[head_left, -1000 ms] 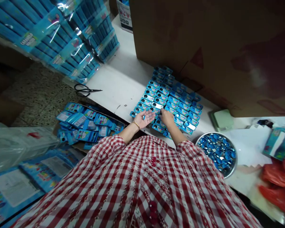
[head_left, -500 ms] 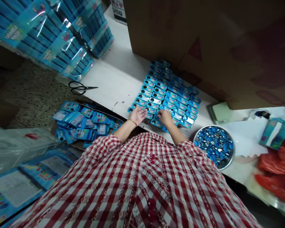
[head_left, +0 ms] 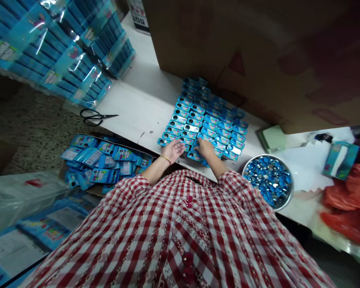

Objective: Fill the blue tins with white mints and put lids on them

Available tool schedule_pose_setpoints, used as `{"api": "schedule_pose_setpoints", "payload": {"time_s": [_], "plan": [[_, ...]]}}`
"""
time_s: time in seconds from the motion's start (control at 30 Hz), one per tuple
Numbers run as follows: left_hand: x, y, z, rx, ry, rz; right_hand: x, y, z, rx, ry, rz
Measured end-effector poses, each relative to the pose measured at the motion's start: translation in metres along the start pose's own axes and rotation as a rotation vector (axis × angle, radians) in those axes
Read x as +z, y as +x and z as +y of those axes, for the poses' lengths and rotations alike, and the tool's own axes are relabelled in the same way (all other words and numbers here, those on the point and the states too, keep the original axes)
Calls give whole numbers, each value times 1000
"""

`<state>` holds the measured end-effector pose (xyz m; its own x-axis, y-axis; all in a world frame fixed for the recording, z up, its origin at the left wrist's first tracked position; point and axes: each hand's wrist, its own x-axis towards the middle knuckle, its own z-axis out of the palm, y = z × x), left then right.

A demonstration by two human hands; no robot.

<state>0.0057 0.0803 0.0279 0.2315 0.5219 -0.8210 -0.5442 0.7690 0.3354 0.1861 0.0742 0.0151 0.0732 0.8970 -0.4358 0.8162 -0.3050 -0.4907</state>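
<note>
Small blue boxes (head_left: 210, 132) stand on end in close rows on the white table, their printed ends up. Toward the left, box ends show dark round holes; farther right, many have blue discs in that spot. My left hand (head_left: 173, 151) is open, palm up, over the near left edge of the rows, and I see nothing distinct in it. My right hand (head_left: 206, 149) bends over the near middle boxes, fingertips down against them. Whatever its fingers pinch is hidden. To the right, a round metal bowl (head_left: 291, 188) holds many blue and silver discs (head_left: 267, 178).
Black scissors (head_left: 97, 117) lie near the table's left edge. A carton of loose blue packs (head_left: 108, 160) stands below. Wrapped stacks of blue boxes (head_left: 60, 52) are at the back left. A large cardboard box (head_left: 243, 60) walls off the back. Red plastic bags (head_left: 348, 200) lie right.
The view has shifted a little, so the table things appear farther left. My left hand has come slightly closer to my right hand. My right hand stays over the near boxes.
</note>
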Motion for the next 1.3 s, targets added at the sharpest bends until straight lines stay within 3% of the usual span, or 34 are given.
{"api": "schedule_pose_setpoints", "payload": {"time_s": [0.1,0.17,0.23,0.3,0.37,0.43,0.6,0.7,0.8,0.93,1.03,1.1,1.17,1.23,1.3], "plan": [[3,-6,-10,-15,35,-33,-19,-56,53,73,-46,189],[6,-11,-22,-33,64,-50,-32,-102,109,283,-82,556],[10,-16,-39,-55,92,-55,-40,-143,169,577,-133,717],[15,-20,-59,-77,116,-67,-40,-171,217,844,-115,639],[21,-24,-80,-90,137,-86,-35,-183,245,964,-77,513],[27,-26,-100,-95,152,-101,-28,-182,255,950,-93,464],[41,-32,-142,-113,175,-122,-25,-176,271,757,-138,609],[48,-37,-160,-105,186,-130,-29,-180,294,649,24,741],[55,-42,-173,-106,214,-125,-34,-186,313,657,191,850],[73,-43,-190,-190,264,-212,-52,-196,310,680,617,994],[94,-39,-203,-295,263,-326,-68,-200,279,571,727,1011],[108,-35,-211,-380,214,-431,-72,-199,245,382,591,950],[118,-32,-214,-472,144,-530,-68,-193,204,101,337,830],[120,-29,-209,-547,66,-580,-57,-183,166,-196,83,648],[114,-26,-197,-573,-18,-566,-43,-170,134,-411,-108,553]]}}
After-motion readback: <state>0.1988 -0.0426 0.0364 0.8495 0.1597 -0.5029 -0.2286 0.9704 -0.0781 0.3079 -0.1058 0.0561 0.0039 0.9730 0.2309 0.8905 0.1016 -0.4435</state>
